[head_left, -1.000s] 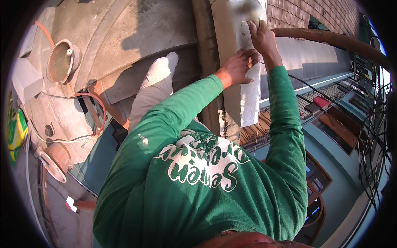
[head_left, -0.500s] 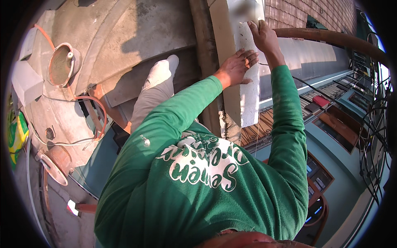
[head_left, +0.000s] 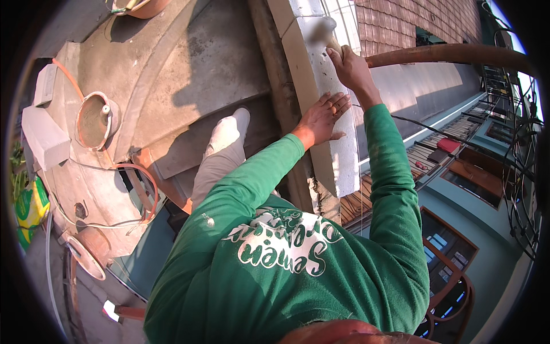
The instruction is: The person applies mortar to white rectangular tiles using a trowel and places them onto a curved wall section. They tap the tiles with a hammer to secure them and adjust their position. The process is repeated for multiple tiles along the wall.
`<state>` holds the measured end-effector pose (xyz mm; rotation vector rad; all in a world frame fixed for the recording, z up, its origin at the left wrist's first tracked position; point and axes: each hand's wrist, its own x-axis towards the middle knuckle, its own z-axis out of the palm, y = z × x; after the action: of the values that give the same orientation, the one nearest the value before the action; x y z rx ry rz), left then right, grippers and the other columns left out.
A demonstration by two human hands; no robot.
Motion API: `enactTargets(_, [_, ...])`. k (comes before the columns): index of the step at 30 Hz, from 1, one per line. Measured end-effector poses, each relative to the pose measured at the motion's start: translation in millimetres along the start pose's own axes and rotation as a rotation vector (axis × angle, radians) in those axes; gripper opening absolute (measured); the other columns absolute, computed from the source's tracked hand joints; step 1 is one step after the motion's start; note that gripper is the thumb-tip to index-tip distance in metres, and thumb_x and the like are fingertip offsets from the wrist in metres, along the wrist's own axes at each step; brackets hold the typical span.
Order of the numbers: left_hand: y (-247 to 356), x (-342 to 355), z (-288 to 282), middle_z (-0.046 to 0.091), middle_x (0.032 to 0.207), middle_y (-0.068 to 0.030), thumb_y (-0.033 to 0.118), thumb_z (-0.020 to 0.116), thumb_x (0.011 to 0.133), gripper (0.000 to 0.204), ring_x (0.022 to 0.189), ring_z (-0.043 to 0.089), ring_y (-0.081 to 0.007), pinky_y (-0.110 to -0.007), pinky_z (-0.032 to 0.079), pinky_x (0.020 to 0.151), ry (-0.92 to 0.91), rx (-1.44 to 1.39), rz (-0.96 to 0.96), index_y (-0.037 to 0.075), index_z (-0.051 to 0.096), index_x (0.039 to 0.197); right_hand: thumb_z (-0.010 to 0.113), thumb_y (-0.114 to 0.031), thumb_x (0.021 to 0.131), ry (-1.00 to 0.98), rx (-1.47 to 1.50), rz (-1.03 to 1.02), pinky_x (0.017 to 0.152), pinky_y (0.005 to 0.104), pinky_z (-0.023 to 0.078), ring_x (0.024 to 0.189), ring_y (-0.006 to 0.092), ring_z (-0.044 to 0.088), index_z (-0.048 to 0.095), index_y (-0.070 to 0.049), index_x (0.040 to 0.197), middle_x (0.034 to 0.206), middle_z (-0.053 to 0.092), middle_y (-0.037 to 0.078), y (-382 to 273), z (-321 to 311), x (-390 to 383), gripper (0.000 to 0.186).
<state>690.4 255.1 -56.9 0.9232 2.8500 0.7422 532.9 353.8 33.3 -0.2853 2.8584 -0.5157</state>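
A long pale block [head_left: 345, 166] with a white upper face lies along the top of a narrow wall. My left hand [head_left: 322, 119] rests flat on it with fingers spread, pressing nothing else. Farther along the block, my right hand [head_left: 351, 70] is closed round the light handle of a mallet [head_left: 322, 30]. The mallet's grey, rounded head is smeared, and hangs over or touches the block's far part; I cannot tell which. A joint separates this block from another pale block [head_left: 307, 8] beyond it.
At left stand a bucket of grey mortar [head_left: 91, 123], pale loose blocks [head_left: 47, 137], an orange hose [head_left: 150, 178] and a tipped bucket [head_left: 91, 247]. A brown pipe [head_left: 447, 54] and black cables [head_left: 518, 172] are at right. Below lie roof tiles [head_left: 389, 26].
The view has shifted, so the scene sits lower in the picture. The mallet's handle and head show more fully beyond my right hand. My left hand stays flat on the block.
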Motion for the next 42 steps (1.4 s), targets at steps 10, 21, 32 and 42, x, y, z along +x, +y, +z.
enactTargets(10, [4.2, 8.9, -8.9, 0.031, 0.183, -0.0051, 0.065, 0.065, 0.102, 0.097, 0.170, 0.023, -0.0227, -0.044, 0.014, 0.143, -0.079, 0.033, 0.007, 0.010, 0.032, 0.176, 0.057, -0.060, 0.112, 0.085, -0.058, -0.025, 0.084, 0.0639, 0.055, 0.096, 0.0576, 0.072, 0.061, 0.003, 0.111, 0.093, 0.074, 0.035, 25.6, 23.1, -2.0, 0.063])
enactTargets(21, [7.3, 7.8, -6.7, 0.030, 0.184, -0.0040, 0.072, 0.059, 0.102, 0.099, 0.171, 0.020, -0.0219, -0.044, 0.012, 0.142, -0.104, 0.067, 0.012, 0.010, 0.034, 0.175, 0.055, -0.060, 0.112, 0.112, -0.103, -0.098, 0.084, 0.0628, 0.057, 0.094, 0.0560, 0.073, 0.059, 0.002, 0.107, 0.092, 0.075, 0.034, 40.2, 27.6, -24.8, 0.062])
enactTargets(32, [6.4, 13.9, -20.3, 0.031, 0.183, -0.0033, 0.070, 0.061, 0.103, 0.098, 0.171, 0.021, -0.0216, -0.044, 0.012, 0.142, -0.177, 0.064, -0.024, 0.011, 0.032, 0.176, 0.060, -0.059, 0.110, 0.143, -0.073, -0.069, 0.082, 0.0619, 0.056, 0.091, 0.0562, 0.073, 0.059, 0.003, 0.107, 0.087, 0.074, 0.032, 33.5, 16.7, -36.4, 0.062])
enactTargets(42, [1.6, 3.8, -3.9, 0.037, 0.181, -0.0062, 0.066, 0.066, 0.100, 0.095, 0.169, 0.025, -0.0230, -0.045, 0.016, 0.142, 0.002, -0.020, -0.004, 0.008, 0.042, 0.172, 0.062, -0.055, 0.111, 0.195, 0.069, -0.004, 0.083, 0.0632, 0.056, 0.092, 0.0567, 0.072, 0.055, 0.001, 0.105, 0.088, 0.073, 0.034, 20.5, 6.0, -39.9, 0.056])
